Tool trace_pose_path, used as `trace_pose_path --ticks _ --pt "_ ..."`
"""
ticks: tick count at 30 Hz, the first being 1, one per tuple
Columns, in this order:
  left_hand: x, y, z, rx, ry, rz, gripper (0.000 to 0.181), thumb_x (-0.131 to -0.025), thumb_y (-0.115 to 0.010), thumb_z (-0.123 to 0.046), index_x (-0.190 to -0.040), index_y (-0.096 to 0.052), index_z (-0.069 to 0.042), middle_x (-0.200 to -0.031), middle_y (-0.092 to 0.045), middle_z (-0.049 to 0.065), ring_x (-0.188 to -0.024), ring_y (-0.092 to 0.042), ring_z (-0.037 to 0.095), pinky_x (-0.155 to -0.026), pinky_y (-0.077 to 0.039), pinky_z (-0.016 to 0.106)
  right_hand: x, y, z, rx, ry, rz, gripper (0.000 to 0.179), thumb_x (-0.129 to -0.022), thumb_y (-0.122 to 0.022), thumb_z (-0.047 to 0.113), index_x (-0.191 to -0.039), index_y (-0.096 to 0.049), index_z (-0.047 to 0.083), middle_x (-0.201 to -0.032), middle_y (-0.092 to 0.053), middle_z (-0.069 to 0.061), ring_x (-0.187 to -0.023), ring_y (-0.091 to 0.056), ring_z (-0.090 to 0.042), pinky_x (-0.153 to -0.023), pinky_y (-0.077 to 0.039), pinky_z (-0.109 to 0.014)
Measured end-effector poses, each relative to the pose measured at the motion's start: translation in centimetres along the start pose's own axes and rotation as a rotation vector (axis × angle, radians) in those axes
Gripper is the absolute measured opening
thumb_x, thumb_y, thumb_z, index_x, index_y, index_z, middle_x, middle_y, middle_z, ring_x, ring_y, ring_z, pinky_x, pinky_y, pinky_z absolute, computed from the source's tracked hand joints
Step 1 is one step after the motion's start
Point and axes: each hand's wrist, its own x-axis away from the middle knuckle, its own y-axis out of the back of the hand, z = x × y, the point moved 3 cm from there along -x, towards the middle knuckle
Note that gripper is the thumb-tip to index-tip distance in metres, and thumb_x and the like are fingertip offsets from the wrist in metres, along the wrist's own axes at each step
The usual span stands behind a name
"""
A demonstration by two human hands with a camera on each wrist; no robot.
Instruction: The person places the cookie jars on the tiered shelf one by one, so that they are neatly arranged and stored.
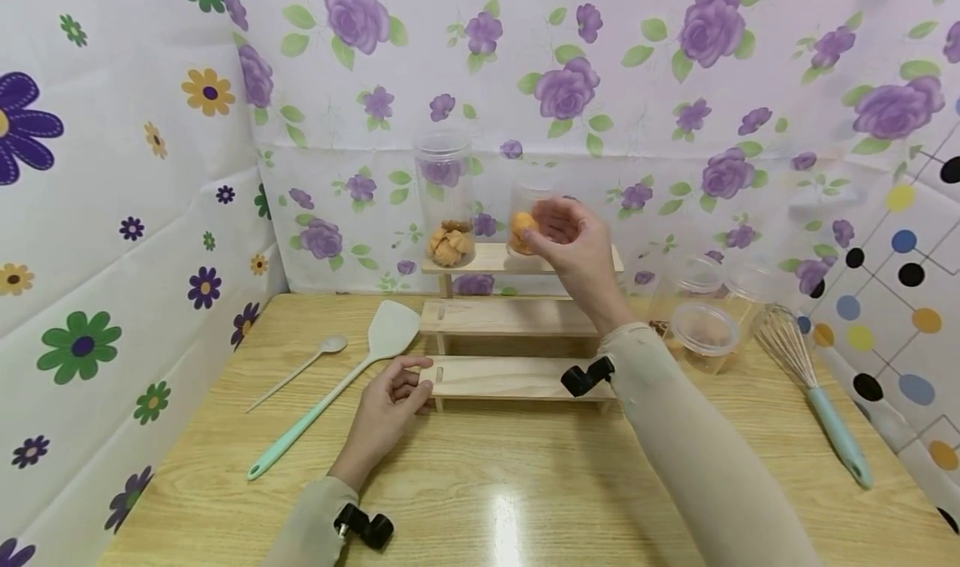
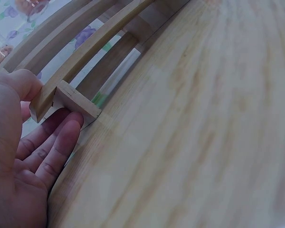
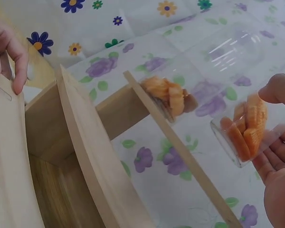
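A three-tier wooden step rack (image 1: 517,377) stands against the back cloth. My left hand (image 1: 386,408) grips the left end of its lowest step; in the left wrist view the fingers (image 2: 61,149) curl under the board beside its leg. At the top tier, my right hand (image 1: 576,246) holds a clear jar (image 3: 244,126) with orange snack pieces inside, thumb on one side and fingers on the other. Its base is close over the right part of that tier. A taller clear jar (image 1: 444,192) with tan and brown snack pieces stands at the tier's left end.
Left of the rack lie a white spatula (image 1: 393,331) with a mint handle and a small long-handled spoon (image 1: 300,371). To the right are several clear containers (image 1: 705,333) and a whisk (image 1: 813,392) with a pale blue handle. Flowered cloth (image 1: 322,100) hangs behind the wooden table (image 1: 480,475).
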Motion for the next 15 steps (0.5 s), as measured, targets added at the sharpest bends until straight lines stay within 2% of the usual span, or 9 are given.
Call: trace_pose_path --ticks 4,10,15 --pt "0.0 0.0 -0.2 0.001 -0.003 0.005 0.034 -0.112 -0.072 -0.017 -0.145 -0.068 -0.018 -0.113 -0.073 0.020 -0.094 -0.076 0.028 -0.083 -0.071 0.039 -0.5 -0.8 -0.7 0.026 -0.008 0.014 0.046 -0.099 -0.088 0.010 -0.139 -0.069 -0.003 -0.137 -0.071 -0.018 -0.128 -0.070 -0.028 -0.114 -0.059 -0.035" --pt "0.0 0.0 -0.2 0.006 0.003 0.007 0.033 -0.112 -0.072 -0.016 -0.145 -0.068 -0.018 -0.113 -0.073 0.020 -0.094 -0.076 0.028 -0.083 -0.071 0.040 -1.0 -1.7 -1.7 0.051 -0.029 0.027 0.041 -0.100 -0.086 0.009 -0.135 -0.070 -0.003 -0.134 -0.072 -0.017 -0.126 -0.071 -0.028 -0.109 -0.062 -0.031" --pt "0.0 0.0 -0.1 0.013 0.008 0.000 0.034 -0.111 -0.073 -0.015 -0.144 -0.068 -0.018 -0.113 -0.073 0.020 -0.094 -0.077 0.029 -0.083 -0.071 0.040 -1.3 -2.2 -2.2 0.102 -0.050 0.036 0.040 -0.100 -0.086 0.012 -0.134 -0.070 -0.003 -0.132 -0.072 -0.016 -0.125 -0.071 -0.029 -0.110 -0.061 -0.031"
